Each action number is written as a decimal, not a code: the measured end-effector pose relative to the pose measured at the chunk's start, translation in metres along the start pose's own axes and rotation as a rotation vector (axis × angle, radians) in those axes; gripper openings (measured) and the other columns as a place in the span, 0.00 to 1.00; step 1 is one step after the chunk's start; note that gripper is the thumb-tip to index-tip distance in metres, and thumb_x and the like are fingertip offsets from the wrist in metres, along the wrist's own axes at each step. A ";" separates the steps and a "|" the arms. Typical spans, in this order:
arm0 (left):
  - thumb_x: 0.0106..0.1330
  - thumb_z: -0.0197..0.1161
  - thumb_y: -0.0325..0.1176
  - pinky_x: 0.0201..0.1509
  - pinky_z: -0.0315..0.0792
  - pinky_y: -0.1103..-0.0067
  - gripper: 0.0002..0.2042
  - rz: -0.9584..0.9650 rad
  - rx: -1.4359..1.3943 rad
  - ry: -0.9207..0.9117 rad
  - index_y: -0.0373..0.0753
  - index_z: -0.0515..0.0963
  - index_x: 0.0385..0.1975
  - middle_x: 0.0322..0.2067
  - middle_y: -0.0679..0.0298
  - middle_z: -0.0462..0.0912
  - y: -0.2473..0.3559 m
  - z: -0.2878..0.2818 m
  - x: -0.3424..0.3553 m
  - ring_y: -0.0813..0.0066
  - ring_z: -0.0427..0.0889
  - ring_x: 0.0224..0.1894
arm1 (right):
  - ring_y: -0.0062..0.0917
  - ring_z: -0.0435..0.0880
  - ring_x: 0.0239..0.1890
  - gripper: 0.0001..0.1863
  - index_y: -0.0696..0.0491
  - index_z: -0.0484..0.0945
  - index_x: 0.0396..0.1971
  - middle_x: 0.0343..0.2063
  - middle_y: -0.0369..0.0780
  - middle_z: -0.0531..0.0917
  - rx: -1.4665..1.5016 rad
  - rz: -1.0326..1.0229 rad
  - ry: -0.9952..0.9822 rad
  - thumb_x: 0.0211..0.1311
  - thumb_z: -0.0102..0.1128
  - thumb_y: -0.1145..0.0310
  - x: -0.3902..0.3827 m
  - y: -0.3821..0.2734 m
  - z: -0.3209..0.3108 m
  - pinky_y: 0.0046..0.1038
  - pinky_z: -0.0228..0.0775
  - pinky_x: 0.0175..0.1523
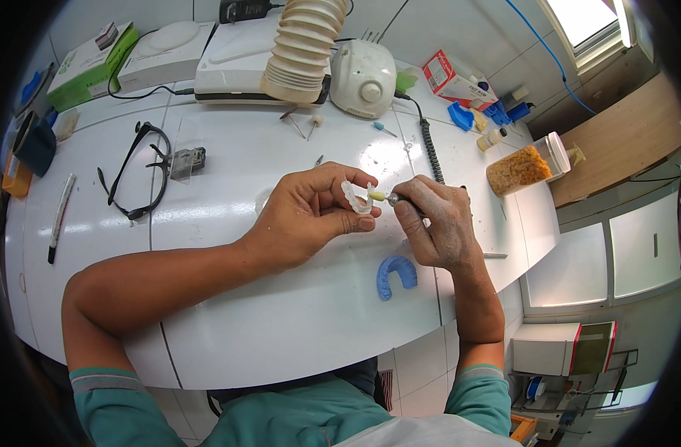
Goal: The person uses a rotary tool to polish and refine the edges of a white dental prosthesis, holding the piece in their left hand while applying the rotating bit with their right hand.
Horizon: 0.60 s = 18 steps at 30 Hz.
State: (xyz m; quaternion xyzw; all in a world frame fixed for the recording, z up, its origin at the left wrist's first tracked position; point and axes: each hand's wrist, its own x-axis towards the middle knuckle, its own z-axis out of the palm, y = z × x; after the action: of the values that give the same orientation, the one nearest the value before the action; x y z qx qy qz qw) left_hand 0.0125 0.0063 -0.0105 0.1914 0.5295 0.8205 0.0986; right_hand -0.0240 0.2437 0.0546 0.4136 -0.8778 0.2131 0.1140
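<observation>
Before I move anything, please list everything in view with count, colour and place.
Translucent arch piece: 1, clear, left hand
Rotary tool: 1, metallic, yellow-tipped, right hand
Arch mould: 1, blue, table front
Glasses: 1, black, table left
Pen: 1, white and black, far left
Shafted bits: at least 3, mixed, rear middle
Ribbed hose: 1, cream, top centre
Knobbed unit: 1, white, right of hose
Carton: 1, green, upper left
Another carton: 1, red and white, upper right
Tub: 1, clear with orange contents, right
Table: 1, white, underneath
Equipment and clutter: several, mixed, around edges
Left hand: 1, bare, centre
Right hand: 1, dusty white, centre right
Sleeves: 2, green, lower edge
</observation>
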 end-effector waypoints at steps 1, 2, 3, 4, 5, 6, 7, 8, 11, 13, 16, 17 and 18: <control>0.70 0.66 0.16 0.67 0.85 0.74 0.16 -0.003 0.000 0.002 0.33 0.78 0.55 0.61 0.58 0.78 0.001 0.000 -0.001 0.66 0.85 0.60 | 0.30 0.84 0.20 0.03 0.56 0.84 0.34 0.25 0.41 0.86 0.000 -0.002 0.002 0.64 0.65 0.73 0.000 0.000 0.000 0.31 0.74 0.26; 0.70 0.66 0.17 0.67 0.85 0.74 0.16 -0.007 0.000 0.003 0.33 0.78 0.56 0.61 0.58 0.78 0.002 0.000 -0.001 0.66 0.85 0.60 | 0.29 0.84 0.20 0.03 0.56 0.84 0.34 0.25 0.41 0.86 0.002 -0.003 0.005 0.64 0.65 0.73 0.001 0.000 0.001 0.31 0.74 0.26; 0.70 0.66 0.17 0.67 0.85 0.74 0.16 -0.010 -0.001 0.005 0.33 0.78 0.56 0.61 0.59 0.78 0.002 0.000 -0.001 0.67 0.86 0.60 | 0.29 0.84 0.20 0.03 0.56 0.84 0.34 0.25 0.41 0.86 0.004 -0.004 0.008 0.64 0.65 0.73 0.001 0.001 0.001 0.30 0.73 0.26; 0.70 0.66 0.17 0.67 0.85 0.74 0.17 -0.014 0.002 0.004 0.33 0.78 0.57 0.61 0.59 0.78 0.002 0.000 -0.001 0.67 0.86 0.60 | 0.29 0.84 0.20 0.03 0.56 0.84 0.33 0.25 0.41 0.86 0.004 -0.003 0.011 0.63 0.65 0.73 0.000 0.001 0.002 0.30 0.73 0.26; 0.70 0.66 0.17 0.67 0.85 0.74 0.17 -0.019 0.005 0.003 0.34 0.78 0.58 0.61 0.59 0.79 0.002 0.000 -0.001 0.67 0.86 0.60 | 0.29 0.84 0.20 0.03 0.56 0.84 0.33 0.24 0.41 0.86 0.005 -0.007 0.013 0.63 0.65 0.73 0.000 0.002 0.002 0.30 0.73 0.26; 0.70 0.66 0.17 0.67 0.84 0.74 0.18 -0.023 0.008 0.002 0.34 0.78 0.58 0.61 0.59 0.79 0.003 0.000 -0.001 0.67 0.86 0.60 | 0.29 0.84 0.20 0.03 0.56 0.84 0.33 0.24 0.41 0.86 0.006 -0.012 0.015 0.63 0.65 0.73 0.000 0.002 0.001 0.30 0.73 0.26; 0.69 0.68 0.17 0.65 0.84 0.76 0.12 -0.031 -0.018 0.014 0.34 0.76 0.49 0.61 0.57 0.78 0.003 0.000 -0.001 0.70 0.86 0.58 | 0.28 0.84 0.20 0.03 0.56 0.84 0.33 0.24 0.41 0.85 0.006 -0.016 0.017 0.63 0.66 0.73 0.000 0.003 0.001 0.29 0.73 0.26; 0.67 0.70 0.17 0.64 0.84 0.78 0.10 -0.039 -0.043 0.027 0.34 0.75 0.39 0.61 0.56 0.77 0.005 0.002 0.000 0.72 0.87 0.56 | 0.28 0.84 0.20 0.03 0.56 0.85 0.33 0.24 0.41 0.85 0.006 -0.015 0.020 0.63 0.66 0.73 0.000 0.003 0.001 0.29 0.73 0.26; 0.66 0.73 0.18 0.62 0.84 0.80 0.12 -0.032 -0.060 0.043 0.34 0.74 0.29 0.61 0.54 0.77 0.005 0.003 0.001 0.75 0.87 0.54 | 0.28 0.83 0.20 0.03 0.56 0.85 0.33 0.23 0.41 0.85 0.006 -0.012 0.023 0.62 0.66 0.73 0.000 0.002 0.001 0.29 0.73 0.26; 0.65 0.73 0.19 0.61 0.85 0.80 0.12 -0.025 -0.043 0.045 0.34 0.73 0.29 0.61 0.54 0.77 0.005 0.002 0.001 0.75 0.87 0.54 | 0.29 0.83 0.20 0.03 0.56 0.85 0.33 0.23 0.41 0.85 0.001 -0.009 0.018 0.62 0.67 0.73 0.000 0.002 0.001 0.30 0.73 0.26; 0.65 0.74 0.19 0.60 0.85 0.80 0.12 -0.024 -0.022 0.046 0.34 0.73 0.29 0.61 0.54 0.78 0.004 0.001 0.001 0.76 0.88 0.52 | 0.28 0.83 0.19 0.03 0.56 0.85 0.33 0.23 0.41 0.85 -0.014 -0.021 0.018 0.61 0.67 0.73 0.001 0.002 0.001 0.30 0.73 0.26; 0.65 0.74 0.20 0.60 0.85 0.81 0.13 -0.021 -0.028 0.048 0.34 0.73 0.29 0.61 0.54 0.78 0.004 0.002 0.001 0.76 0.88 0.52 | 0.28 0.83 0.19 0.03 0.56 0.85 0.33 0.23 0.41 0.85 -0.016 -0.019 0.017 0.61 0.67 0.73 0.000 0.002 0.001 0.30 0.73 0.26; 0.65 0.74 0.20 0.59 0.86 0.81 0.13 -0.019 -0.034 0.050 0.34 0.72 0.29 0.61 0.54 0.78 0.004 0.002 0.001 0.76 0.88 0.52 | 0.28 0.83 0.19 0.03 0.56 0.86 0.33 0.22 0.41 0.85 -0.019 -0.017 0.015 0.61 0.67 0.73 0.000 0.002 0.001 0.30 0.73 0.25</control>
State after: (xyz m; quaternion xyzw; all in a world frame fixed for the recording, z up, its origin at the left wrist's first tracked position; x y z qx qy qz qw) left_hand 0.0124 0.0065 -0.0061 0.1643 0.5194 0.8330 0.0963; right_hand -0.0258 0.2445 0.0534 0.4184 -0.8754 0.2068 0.1263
